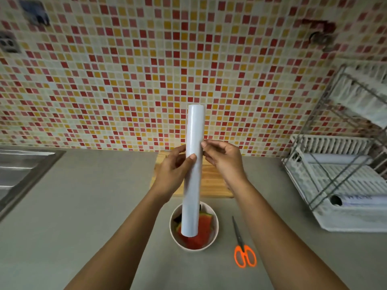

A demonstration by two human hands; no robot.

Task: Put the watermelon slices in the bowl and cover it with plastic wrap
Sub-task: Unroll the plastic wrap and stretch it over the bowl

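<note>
A white roll of plastic wrap (193, 135) stands nearly upright in the air above a white bowl (215, 233) on the grey counter. Red watermelon slices (204, 229) with green rind lie inside the bowl, partly hidden by the roll's lower end. My left hand (173, 170) grips the roll around its middle, thumb on the front. My right hand (224, 160) pinches at the roll's right edge with fingertips and thumb.
A wooden cutting board (213, 181) lies behind the bowl, under my hands. Orange-handled scissors (243, 248) lie right of the bowl. A dish rack (339, 174) with another roll fills the right side. A steel sink (23, 170) sits at the left. Tiled wall behind.
</note>
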